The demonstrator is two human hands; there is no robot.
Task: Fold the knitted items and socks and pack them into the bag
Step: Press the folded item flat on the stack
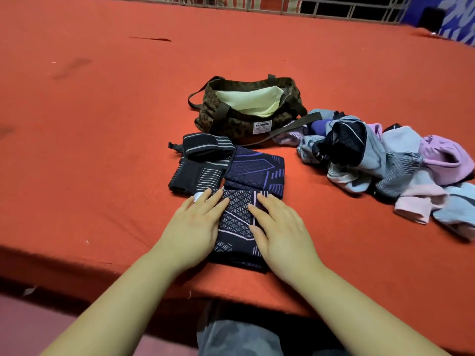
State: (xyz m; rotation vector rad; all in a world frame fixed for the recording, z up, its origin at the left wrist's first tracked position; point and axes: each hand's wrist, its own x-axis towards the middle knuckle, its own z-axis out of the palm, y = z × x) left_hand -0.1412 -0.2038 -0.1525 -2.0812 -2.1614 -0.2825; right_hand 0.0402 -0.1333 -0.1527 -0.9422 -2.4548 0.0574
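Note:
A dark navy knitted piece with a pale diamond pattern (236, 222) lies folded near the front edge of the red table (102, 140). My left hand (195, 227) presses flat on its left side and my right hand (277, 232) presses flat on its right side, fingers straight. Just behind it lies a folded navy and purple knitted piece (257, 170), with two folded black striped pieces (198, 163) to its left. The leopard-print bag (231, 119) stands open behind them, showing a pale yellow lining.
A loose heap of unfolded socks and knitted items (385, 160) in grey, pink, lilac and black spreads over the right side of the table. A metal railing (334, 6) runs along the far edge. The table's front edge is close to my body.

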